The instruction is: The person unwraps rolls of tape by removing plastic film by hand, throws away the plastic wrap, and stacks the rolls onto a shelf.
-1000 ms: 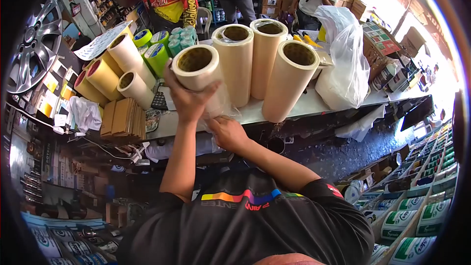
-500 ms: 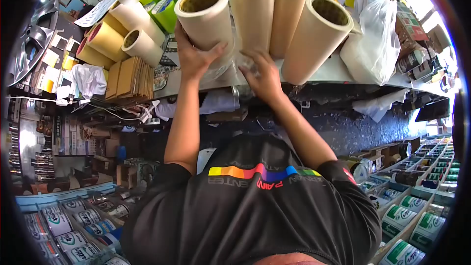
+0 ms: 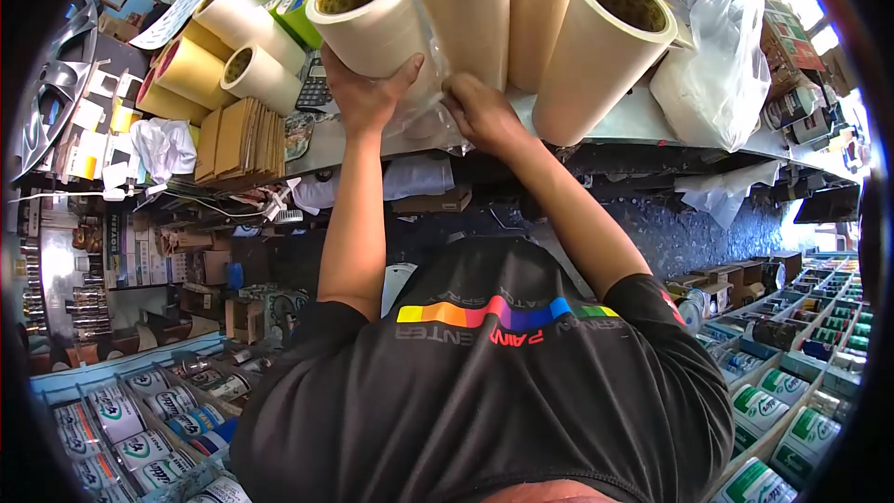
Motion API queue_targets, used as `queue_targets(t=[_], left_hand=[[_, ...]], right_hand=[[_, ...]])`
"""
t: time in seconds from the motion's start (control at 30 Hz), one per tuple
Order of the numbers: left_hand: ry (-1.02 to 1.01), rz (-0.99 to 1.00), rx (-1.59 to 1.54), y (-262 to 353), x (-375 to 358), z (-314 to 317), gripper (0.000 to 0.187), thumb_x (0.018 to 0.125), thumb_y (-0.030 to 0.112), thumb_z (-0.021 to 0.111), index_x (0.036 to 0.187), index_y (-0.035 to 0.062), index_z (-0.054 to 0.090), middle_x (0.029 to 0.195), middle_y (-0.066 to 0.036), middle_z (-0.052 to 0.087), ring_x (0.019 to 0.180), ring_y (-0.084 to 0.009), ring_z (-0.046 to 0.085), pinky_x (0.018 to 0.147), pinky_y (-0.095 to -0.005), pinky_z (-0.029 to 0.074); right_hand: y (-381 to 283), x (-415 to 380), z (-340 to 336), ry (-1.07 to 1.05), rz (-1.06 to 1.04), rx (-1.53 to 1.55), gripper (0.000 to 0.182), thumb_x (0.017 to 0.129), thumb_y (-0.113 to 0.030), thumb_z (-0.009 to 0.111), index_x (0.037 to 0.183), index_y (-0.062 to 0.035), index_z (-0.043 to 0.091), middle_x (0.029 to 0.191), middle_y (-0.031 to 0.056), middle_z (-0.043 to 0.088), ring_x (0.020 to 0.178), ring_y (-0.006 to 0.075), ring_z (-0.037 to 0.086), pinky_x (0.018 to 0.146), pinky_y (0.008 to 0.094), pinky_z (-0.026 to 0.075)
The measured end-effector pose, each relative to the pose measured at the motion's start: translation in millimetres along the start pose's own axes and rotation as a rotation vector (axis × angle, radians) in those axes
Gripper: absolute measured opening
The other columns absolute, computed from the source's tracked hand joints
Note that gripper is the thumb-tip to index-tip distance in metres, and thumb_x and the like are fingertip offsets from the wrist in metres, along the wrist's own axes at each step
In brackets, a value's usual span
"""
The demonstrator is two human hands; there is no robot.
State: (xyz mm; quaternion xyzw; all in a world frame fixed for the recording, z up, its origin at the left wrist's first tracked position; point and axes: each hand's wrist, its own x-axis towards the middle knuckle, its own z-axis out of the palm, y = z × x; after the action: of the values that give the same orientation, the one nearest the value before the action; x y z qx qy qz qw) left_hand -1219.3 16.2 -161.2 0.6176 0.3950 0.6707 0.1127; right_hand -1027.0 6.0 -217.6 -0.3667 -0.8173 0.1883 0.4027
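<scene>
My left hand (image 3: 366, 98) is wrapped round the lower part of a cream paper roll (image 3: 377, 42), which leans to the left with its hollow cardboard core facing up. Clear plastic wrap (image 3: 424, 119) hangs from the roll's lower right side. Its edge is pinched in my right hand (image 3: 486, 116), whose fingers are closed. Just behind that hand stands a second tall roll (image 3: 463, 23), with plastic around its top. Two more cream rolls, one further back (image 3: 545, 19) and one at the right (image 3: 601, 65), stand on the grey table (image 3: 321, 156).
Left of my hands are flat cardboard pieces (image 3: 240, 140), smaller paper rolls (image 3: 261, 79) and green tape rolls (image 3: 296, 7). A white plastic bag (image 3: 717, 74) sits at the table's right. Paint cans (image 3: 116, 410) fill shelves low on both sides.
The held roll has tipped further left. My right hand's fingers have closed on the plastic wrap, moving slightly left. The whole view has shifted a little.
</scene>
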Motion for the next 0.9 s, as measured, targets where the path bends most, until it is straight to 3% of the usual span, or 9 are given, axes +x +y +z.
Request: queue_targets(t=[0.17,0.23,0.33,0.43,0.53,0.73,0.83,0.9], left_hand=[[-0.007,-0.041,-0.068,6.4,7.0,-9.6,0.093,0.063,0.026,0.097,0.134,-0.0007,0.043,0.124,-0.014,0.06,0.111,-0.0228,0.062,0.096,-0.0369,0.052],[-0.003,-0.11,-0.227,5.7,10.4,-17.6,0.091,0.064,0.025,0.096,0.134,-0.0004,0.044,0.124,-0.013,0.061,0.11,-0.0223,0.062,0.096,-0.0365,0.052],[0.022,-0.06,-0.233,0.2,10.4,-23.1,0.089,0.065,0.023,0.095,0.135,0.0,0.045,0.123,-0.012,0.061,0.107,-0.0218,0.063,0.096,-0.0357,0.052],[0.005,-0.05,-0.208,1.2,12.6,-25.8,0.089,0.066,0.025,0.095,0.136,0.0002,0.045,0.122,-0.012,0.061,0.106,-0.0219,0.064,0.096,-0.0355,0.051],[0.054,-0.086,-0.21,-5.1,11.7,-26.6,0.089,0.066,0.027,0.095,0.135,-0.0006,0.046,0.121,-0.013,0.062,0.105,-0.0222,0.064,0.095,-0.0355,0.052],[-0.081,-0.065,-0.195,3.0,12.6,-19.9,0.086,0.064,0.028,0.094,0.131,-0.0017,0.049,0.119,-0.013,0.064,0.106,-0.0223,0.065,0.092,-0.0353,0.054],[-0.13,-0.093,-0.234,-2.5,14.6,-19.3,0.086,0.063,0.027,0.094,0.131,-0.0023,0.05,0.12,-0.013,0.065,0.106,-0.022,0.065,0.092,-0.0352,0.054],[-0.142,-0.096,-0.273,-8.2,15.9,-21.7,0.086,0.062,0.028,0.094,0.13,-0.0025,0.051,0.12,-0.013,0.065,0.106,-0.0216,0.065,0.091,-0.0349,0.054]], right_hand=[[-1.7,10.8,-10.9,0.094,-0.048,0.055,0.051,0.087,-0.018,0.069,0.134,-0.0103,0.052,0.109,0.0163,0.066,0.104,0.0375,0.064,0.083,0.0466,0.055],[-6.6,4.8,-19.2,0.065,-0.021,-0.063,0.061,0.084,-0.018,0.069,0.141,-0.0136,0.049,0.109,0.0166,0.066,0.105,0.0373,0.064,0.084,0.0468,0.056],[-16.9,7.9,-17.7,0.004,0.021,-0.245,0.07,0.08,-0.017,0.069,0.146,-0.0194,0.046,0.106,0.0158,0.067,0.103,0.0367,0.066,0.083,0.0475,0.057],[-38.4,14.8,-26.6,-0.146,0.174,-0.33,0.069,0.08,-0.018,0.069,0.145,-0.0233,0.047,0.104,0.0133,0.068,0.098,0.0369,0.068,0.079,0.0498,0.057],[-39.8,20.6,-22.2,-0.155,0.151,-0.382,0.067,0.079,-0.021,0.071,0.142,-0.0233,0.049,0.101,0.0116,0.069,0.091,0.0386,0.068,0.075,0.0513,0.056],[-32.2,32.0,-23.5,-0.243,0.105,-0.389,0.051,0.074,-0.025,0.077,0.122,-0.0165,0.062,0.094,0.0132,0.07,0.09,0.0372,0.068,0.075,0.0501,0.056],[-19.9,25.1,-25.9,-0.14,-0.015,-0.356,0.031,0.075,-0.025,0.073,0.104,-0.015,0.07,0.088,0.0134,0.072,0.085,0.0367,0.07,0.073,0.0499,0.055],[-5.0,23.0,-23.7,-0.086,-0.076,-0.225,0.033,0.072,-0.028,0.077,0.101,-0.0144,0.072,0.089,0.0125,0.072,0.086,0.0362,0.069,0.074,0.0484,0.055]])
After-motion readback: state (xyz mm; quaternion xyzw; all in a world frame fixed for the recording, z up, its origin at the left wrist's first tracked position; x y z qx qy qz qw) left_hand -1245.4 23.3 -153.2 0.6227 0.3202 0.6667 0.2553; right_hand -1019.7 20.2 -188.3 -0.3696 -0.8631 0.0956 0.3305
